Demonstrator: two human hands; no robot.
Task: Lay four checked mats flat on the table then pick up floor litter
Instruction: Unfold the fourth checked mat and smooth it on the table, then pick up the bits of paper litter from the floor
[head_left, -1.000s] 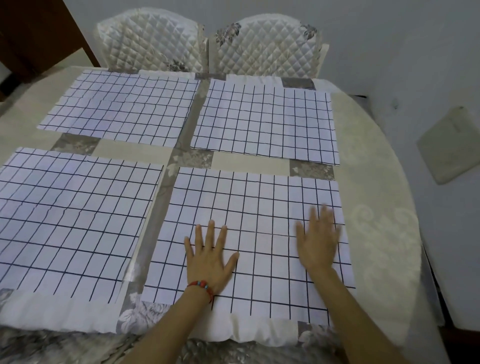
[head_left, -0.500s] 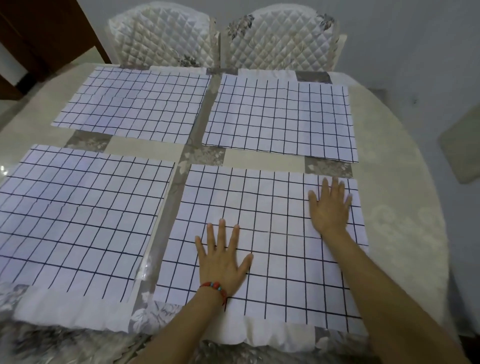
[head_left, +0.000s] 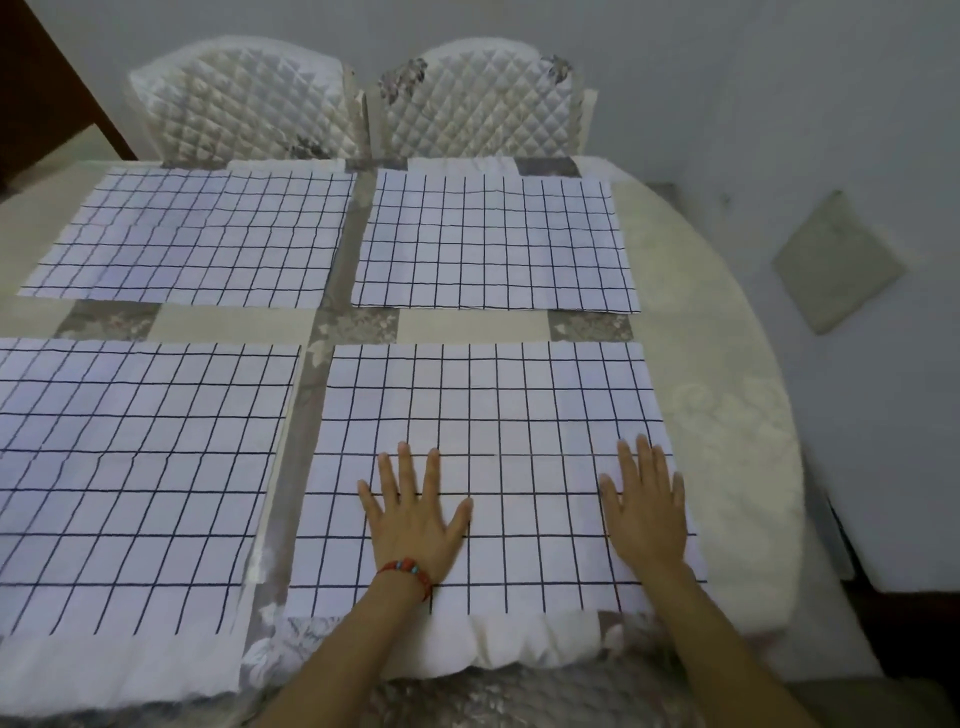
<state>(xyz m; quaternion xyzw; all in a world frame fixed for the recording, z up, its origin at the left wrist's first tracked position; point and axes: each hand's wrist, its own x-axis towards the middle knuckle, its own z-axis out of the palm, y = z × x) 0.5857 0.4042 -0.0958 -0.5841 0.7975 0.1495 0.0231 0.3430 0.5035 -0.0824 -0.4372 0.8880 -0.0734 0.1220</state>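
Several white mats with a dark check lie flat on the table (head_left: 727, 395) in a two-by-two layout: far left mat (head_left: 192, 239), far right mat (head_left: 493, 241), near left mat (head_left: 135, 467) and near right mat (head_left: 488, 415). My left hand (head_left: 415, 514), with a red bead bracelet at the wrist, lies palm down with fingers spread on the near right mat. My right hand (head_left: 647, 506) presses flat on that mat's right edge. Neither hand holds anything.
Two white quilted chairs (head_left: 249, 109) (head_left: 478, 104) stand at the table's far side. A pale square piece (head_left: 836, 262) lies on the floor to the right of the table. A dark wooden door or cabinet (head_left: 47, 104) is at the far left.
My right hand has slid back toward me along the near right mat's right side. My left hand stays flat in about the same spot. The camera view has shifted slightly.
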